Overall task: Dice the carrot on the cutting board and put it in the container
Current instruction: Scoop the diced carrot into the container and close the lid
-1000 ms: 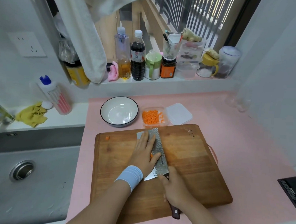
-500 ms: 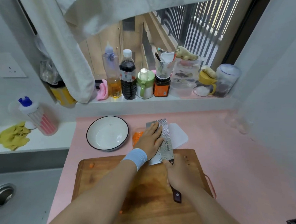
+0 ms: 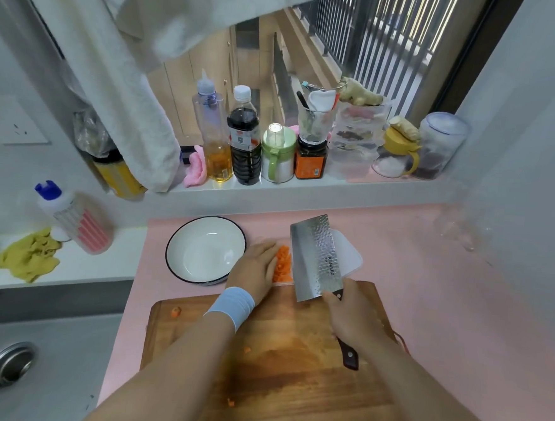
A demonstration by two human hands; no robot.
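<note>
Orange carrot dice (image 3: 282, 266) sat in the clear container (image 3: 283, 284), centre frame, just past the far edge of the cutting board (image 3: 306, 393).

Change vs half a second back: the left hand (image 3: 255, 269) had come off the blade of the cleaver (image 3: 315, 255). It lay at the container's left side, fingers near straight, tips at the dice, holding nothing. The right hand (image 3: 351, 314) was clamped on the cleaver handle. The blade was tilted up over the container's right side and the lid (image 3: 350, 253), its face bare.

A second back both hands were down on the board, scooping the pile.

My read: that load was delivered. Only stray bits showed on the board: upper left (image 3: 175, 311), middle (image 3: 246, 350), lower (image 3: 230, 402). They probably needed one more sweep.
</note>
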